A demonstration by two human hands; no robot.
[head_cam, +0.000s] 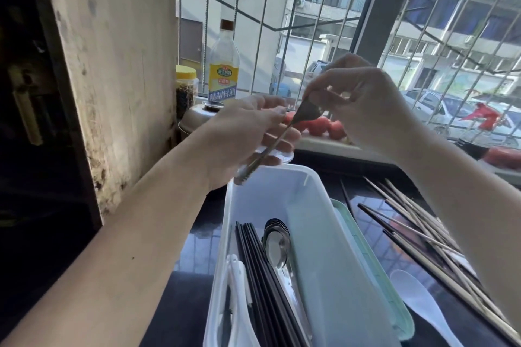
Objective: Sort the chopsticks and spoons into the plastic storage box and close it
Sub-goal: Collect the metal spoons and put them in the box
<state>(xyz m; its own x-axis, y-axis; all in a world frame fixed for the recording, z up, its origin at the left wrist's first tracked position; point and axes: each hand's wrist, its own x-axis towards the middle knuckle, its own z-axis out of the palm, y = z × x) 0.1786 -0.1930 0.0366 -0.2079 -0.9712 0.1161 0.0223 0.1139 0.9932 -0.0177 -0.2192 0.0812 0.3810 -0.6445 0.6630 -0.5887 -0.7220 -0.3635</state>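
Two hands are up over the far end of the plastic storage box [282, 205], sharing one metal spoon [277, 138]. The right hand [363, 101] pinches the bowl end between thumb and fingertips, the other fingers loosely spread; the left hand [248, 132] has its fingers curled round the handle, with something pale and translucent beneath them that I can't make out.

Down in the box, black chopsticks [262, 276] lie along the left side, a nest of metal spoons [277, 242] right beside them, and a white plastic piece [239, 290] against the left wall. The pale green lid [375, 270] leans along the box's right edge, off.

So we're mid-sort, on the spoons, I'd say. To the right of the box, a heap of chopsticks [423, 228] and a white spoon [417, 298] wait on the dark counter [191, 248].

Next, this spoon likely wants lowering bowl-to-bowl onto the nested ones, kept parallel to the chopsticks so the lid can shut later.
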